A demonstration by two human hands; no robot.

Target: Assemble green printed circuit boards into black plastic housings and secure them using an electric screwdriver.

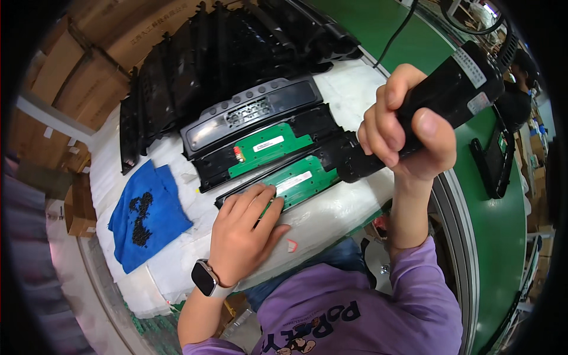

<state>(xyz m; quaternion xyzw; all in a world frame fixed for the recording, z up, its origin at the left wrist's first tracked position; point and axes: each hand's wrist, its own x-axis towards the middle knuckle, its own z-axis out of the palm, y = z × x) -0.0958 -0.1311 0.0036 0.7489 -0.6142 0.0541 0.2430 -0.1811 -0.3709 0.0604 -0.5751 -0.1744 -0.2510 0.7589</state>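
My right hand (408, 121) is wrapped round a black electric screwdriver (438, 89). Its lower end is over the right end of a black plastic housing; whether the bit touches is hidden. A long green circuit board (307, 183) with a white label lies in that housing. My left hand (245, 228) lies on the housing's left part, fingers stretched and slightly apart, covering part of the board. Just beyond, a second black housing (213, 173) carries another green circuit board (287, 142). Behind it is a black panel (204, 135) with a row of round buttons.
A blue cloth (127, 239) with a heap of small black screws (141, 219) lies on the white padded surface (340, 204) at left. Many black plastic covers (219, 53) are piled behind. On the green bench (473, 236) at right sits another black housing (494, 157); a person is beyond.
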